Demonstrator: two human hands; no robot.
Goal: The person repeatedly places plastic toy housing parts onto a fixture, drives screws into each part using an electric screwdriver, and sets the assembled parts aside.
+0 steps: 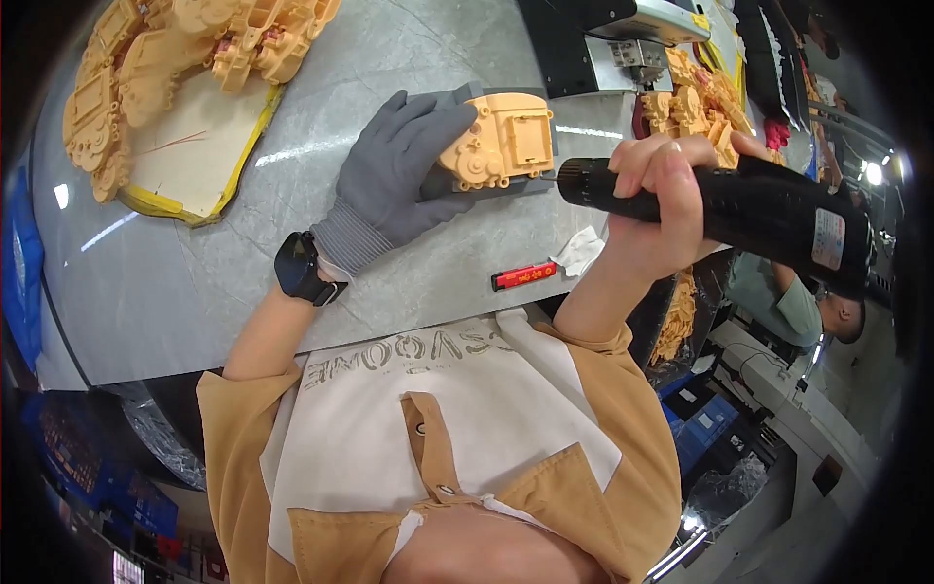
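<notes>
My left hand [399, 161], in a grey knit glove, is closed around the left side of an orange plastic housing [506, 141]. That housing rests on a dark grey block [530, 185] on the table. My bare right hand [666, 190] wraps around a black electric screwdriver [759, 209], which lies roughly level. Its thin bit points left and reaches the housing's lower right edge; whether it sits in a screw is too small to tell.
Orange housings lie heaped on a yellow-edged tray [209, 209] at the upper left. More orange parts [691, 107] and a metal-fronted machine [628, 58] stand at the upper right. A red lighter-like object [523, 276] and white paper [578, 251] lie near the table's front edge. Another person [778, 302] is at right.
</notes>
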